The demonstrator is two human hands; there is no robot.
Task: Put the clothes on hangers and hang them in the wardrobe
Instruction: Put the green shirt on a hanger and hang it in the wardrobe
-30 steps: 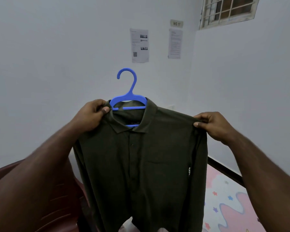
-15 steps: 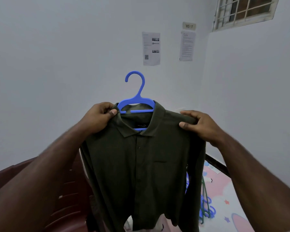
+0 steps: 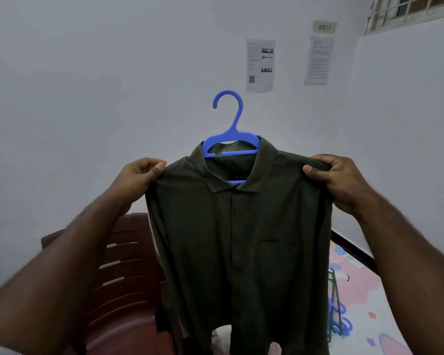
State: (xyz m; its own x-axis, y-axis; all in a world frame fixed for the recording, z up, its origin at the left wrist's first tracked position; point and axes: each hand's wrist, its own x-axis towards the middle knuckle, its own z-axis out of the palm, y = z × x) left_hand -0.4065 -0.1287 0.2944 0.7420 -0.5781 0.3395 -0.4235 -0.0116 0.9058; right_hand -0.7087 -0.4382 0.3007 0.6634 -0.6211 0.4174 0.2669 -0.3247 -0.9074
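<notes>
A dark olive collared shirt (image 3: 241,239) hangs in front of me on a blue plastic hanger (image 3: 230,139), whose hook sticks up above the collar. My left hand (image 3: 139,178) pinches the shirt's left shoulder. My right hand (image 3: 333,178) grips the right shoulder, fingers curled over the fabric. The shirt front faces me, buttoned, with a chest pocket on the right side. The hanger's arms are hidden inside the shirt. No wardrobe is in view.
A dark red plastic chair (image 3: 123,265) stands behind the shirt at lower left. A bed with a pink patterned sheet (image 3: 385,313) lies at right, with several spare blue and green hangers (image 3: 338,316) on it. Grey walls with paper notices (image 3: 260,65) stand ahead.
My left hand has moved from beside the collar out to the left shoulder. My right hand shifted outward along the right shoulder. The view turned left.
</notes>
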